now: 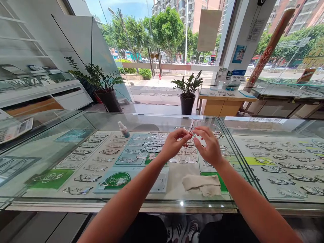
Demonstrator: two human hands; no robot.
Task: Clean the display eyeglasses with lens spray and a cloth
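Observation:
Both my hands are raised over a glass display counter [76, 158]. My left hand [173, 144] and my right hand [209, 146] together pinch a thin-framed pair of glasses [191, 127], whose temple sticks up between the fingertips. A folded beige cleaning cloth [202, 185] lies on the glass just below my right hand. A small white spray bottle with a teal label [124, 129] lies on the glass to the left of my left hand.
Under the glass, several rows of eyeglass frames [106, 152] lie on white and green trays. A second showcase [283, 162] adjoins on the right. Two potted plants [187, 92] stand on the floor beyond, before large windows. White shelves [37, 91] line the left wall.

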